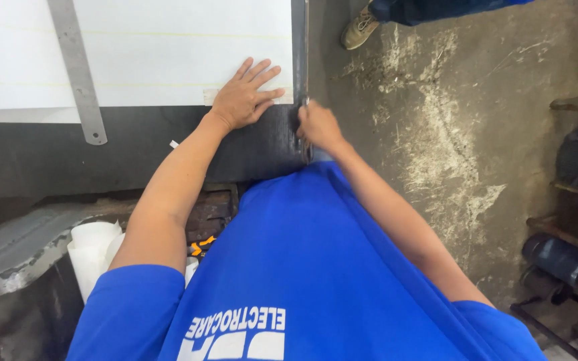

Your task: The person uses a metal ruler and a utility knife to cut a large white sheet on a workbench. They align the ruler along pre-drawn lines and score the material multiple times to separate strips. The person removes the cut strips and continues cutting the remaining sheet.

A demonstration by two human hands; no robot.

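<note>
Here the left hand (243,99) lies flat and open, fingers spread, pressing on the near right corner of a large white sheet (168,47) where it meets the dark desk (135,150); it grasps nothing. The sheet covers the far part of the desk and reaches almost to its right edge. The right hand (318,126) sits just beside that right edge, with its grip closed around a small tool (302,137) at the desk's side; the tool is mostly hidden by the fingers, so its kind cannot be told. The two hands are near each other, with the desk's edge between them. A long metal ruler (78,73) rests tilted across the left part of the sheet, its near end reaching onto the bare desk. White rolls of paper (91,251) stand under the near left of the desk. On the stained concrete floor (449,134) at the far right, another person's shoe (360,28) shows.
</note>
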